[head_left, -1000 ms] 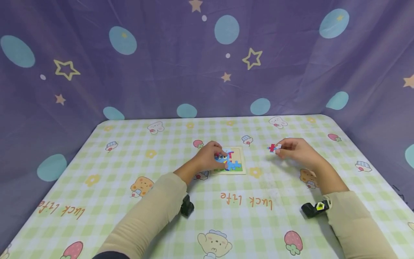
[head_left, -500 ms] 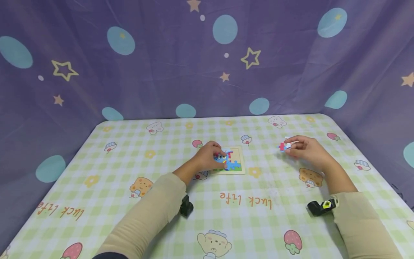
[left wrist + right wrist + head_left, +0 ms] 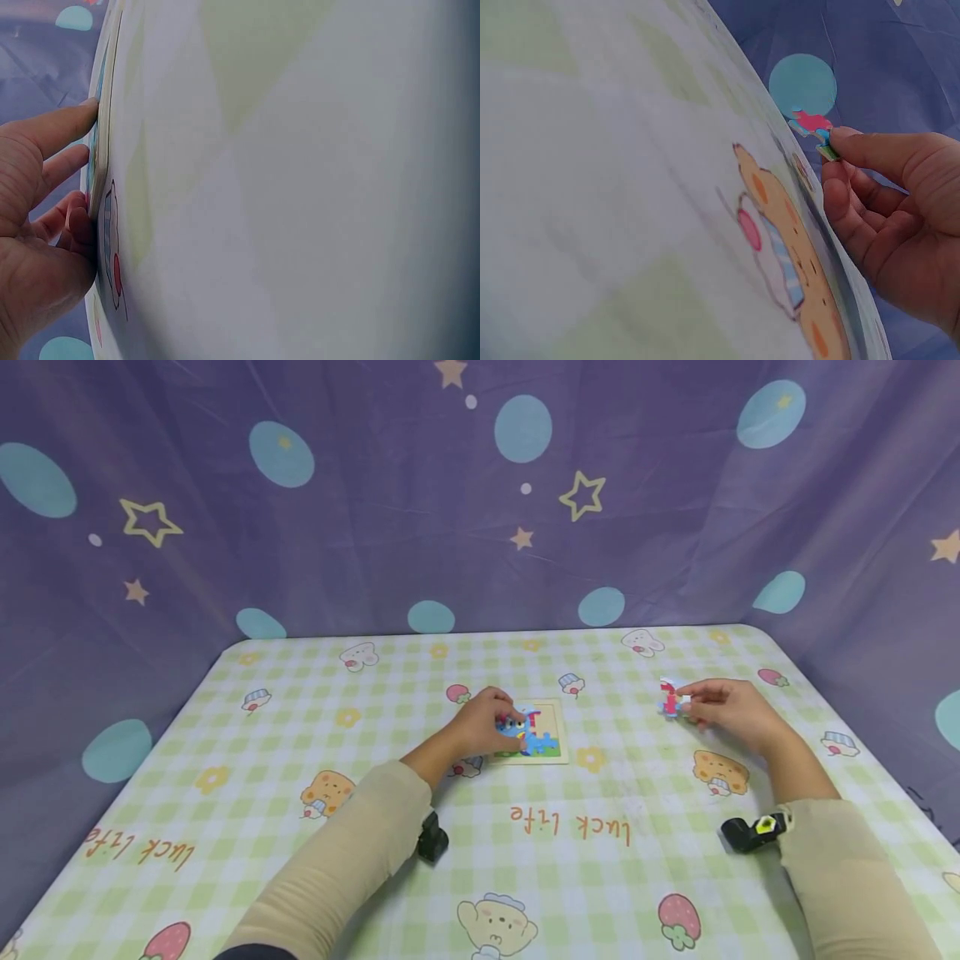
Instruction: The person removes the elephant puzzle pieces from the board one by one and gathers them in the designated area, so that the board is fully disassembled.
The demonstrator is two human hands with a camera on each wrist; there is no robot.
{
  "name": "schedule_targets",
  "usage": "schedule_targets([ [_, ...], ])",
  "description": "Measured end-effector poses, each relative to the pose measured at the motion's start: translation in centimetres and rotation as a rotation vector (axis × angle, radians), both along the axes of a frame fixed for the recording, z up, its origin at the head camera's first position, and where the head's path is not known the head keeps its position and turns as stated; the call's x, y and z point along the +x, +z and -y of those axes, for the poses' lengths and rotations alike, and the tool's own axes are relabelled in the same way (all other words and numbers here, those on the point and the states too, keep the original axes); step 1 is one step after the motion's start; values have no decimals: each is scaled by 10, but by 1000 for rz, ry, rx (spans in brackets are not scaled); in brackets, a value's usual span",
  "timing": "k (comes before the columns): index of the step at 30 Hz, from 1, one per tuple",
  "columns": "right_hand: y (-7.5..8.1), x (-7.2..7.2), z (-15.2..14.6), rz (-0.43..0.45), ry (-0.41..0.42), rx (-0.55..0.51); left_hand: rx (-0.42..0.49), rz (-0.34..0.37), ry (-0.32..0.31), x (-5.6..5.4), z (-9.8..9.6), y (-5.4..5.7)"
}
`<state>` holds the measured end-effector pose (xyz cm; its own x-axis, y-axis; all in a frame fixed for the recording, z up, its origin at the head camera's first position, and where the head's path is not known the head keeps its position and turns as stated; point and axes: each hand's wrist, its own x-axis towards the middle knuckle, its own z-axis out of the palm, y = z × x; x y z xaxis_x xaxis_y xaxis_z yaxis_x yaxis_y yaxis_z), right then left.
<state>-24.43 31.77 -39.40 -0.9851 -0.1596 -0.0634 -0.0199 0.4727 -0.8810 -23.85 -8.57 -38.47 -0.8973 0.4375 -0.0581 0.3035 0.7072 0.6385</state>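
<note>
My left hand (image 3: 483, 723) rests on a small square jigsaw puzzle (image 3: 555, 745) with a pale wooden frame, its fingers lightly bent over the left side. The part of the picture that shows is blue with eyes and green at the bottom; the upper right of the tray is bare wood. In the left wrist view the fingertips touch the puzzle's face beside its thin edge. Farther right, my right hand (image 3: 729, 708) pinches a red, blue and white jigsaw piece (image 3: 810, 122) between thumb and fingers, above the cloth. Whether a second piece lies behind it, I cannot tell.
A green-and-white checked tablecloth (image 3: 555, 885) printed with cartoon figures covers the table. Behind it hangs a purple curtain (image 3: 420, 527) with stars and ovals. Black wrist cameras sit under the left sleeve (image 3: 352, 852) and right sleeve (image 3: 840, 860).
My right hand has moved to the right, away from the puzzle, carrying the jigsaw piece, which has turned more upright. The left hand stays on the puzzle.
</note>
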Motion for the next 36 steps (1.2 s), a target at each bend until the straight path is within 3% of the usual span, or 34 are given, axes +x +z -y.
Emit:
schedule_targets([
  [6, -2, -4, -5, 14, -21, 32, -8, -2, -4, 0, 0, -1],
  [23, 1, -13, -4, -49, -55, 349, 4, 7, -6, 1, 1, 0],
  [36, 1, -11, -4, -60, -46, 354, 0, 11, 0, 1, 1, 0],
])
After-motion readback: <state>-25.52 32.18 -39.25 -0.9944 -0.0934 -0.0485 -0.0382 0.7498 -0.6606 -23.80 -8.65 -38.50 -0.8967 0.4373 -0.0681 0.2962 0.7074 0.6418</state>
